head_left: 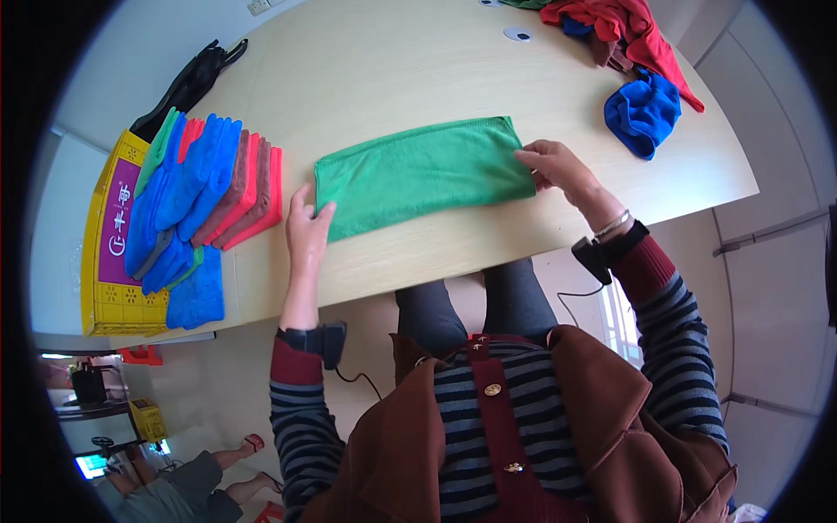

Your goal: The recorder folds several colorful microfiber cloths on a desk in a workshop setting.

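Note:
A green cloth [418,179], folded into a long rectangle, lies flat on the table in front of me. At its left end my left hand [307,231] has thumb and fingers apart; the thumb touches the cloth's edge and the fingers rest just outside it. My right hand [562,174] takes the opposite end, thumb on top and fingers curled at the edge. To the left, folded blue, red, brown and green cloths [205,179] stand packed in rows, partly in a yellow crate [131,309] with a purple panel.
Loose red cloths [641,39] are heaped at the far right, with a crumpled blue cloth [643,113] nearer. A black glossy object [187,87] lies behind the crate. A round grommet [517,35] sits in the tabletop [375,78]. Another person [187,488] is at lower left.

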{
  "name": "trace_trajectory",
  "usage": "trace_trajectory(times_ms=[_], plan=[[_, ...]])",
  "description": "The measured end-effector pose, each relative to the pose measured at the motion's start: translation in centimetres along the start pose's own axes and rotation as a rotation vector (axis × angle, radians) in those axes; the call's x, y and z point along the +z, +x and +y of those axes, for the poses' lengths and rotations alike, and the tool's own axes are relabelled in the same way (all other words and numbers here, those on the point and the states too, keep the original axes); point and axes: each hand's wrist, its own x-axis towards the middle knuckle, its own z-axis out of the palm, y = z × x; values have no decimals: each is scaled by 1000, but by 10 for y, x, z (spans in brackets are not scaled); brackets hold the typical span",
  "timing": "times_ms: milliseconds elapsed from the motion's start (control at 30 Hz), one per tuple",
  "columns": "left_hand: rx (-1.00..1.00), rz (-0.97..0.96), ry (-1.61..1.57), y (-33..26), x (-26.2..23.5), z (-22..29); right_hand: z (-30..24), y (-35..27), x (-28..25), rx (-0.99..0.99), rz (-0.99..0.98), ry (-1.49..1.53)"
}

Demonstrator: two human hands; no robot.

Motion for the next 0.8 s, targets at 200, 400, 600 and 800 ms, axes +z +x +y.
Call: trace_trajectory(times_ms=[200, 400, 600, 800], plan=[[129, 195, 141, -36, 15, 18, 48, 5, 29, -371, 288, -174], [192, 367, 445, -64, 14, 17, 32, -38, 44, -361, 514, -499], [159, 322, 632, -85, 14, 30, 45, -72, 53, -405, 643, -601], [264, 343, 765, -88, 6, 27, 50, -80, 59, -509, 704, -746]])
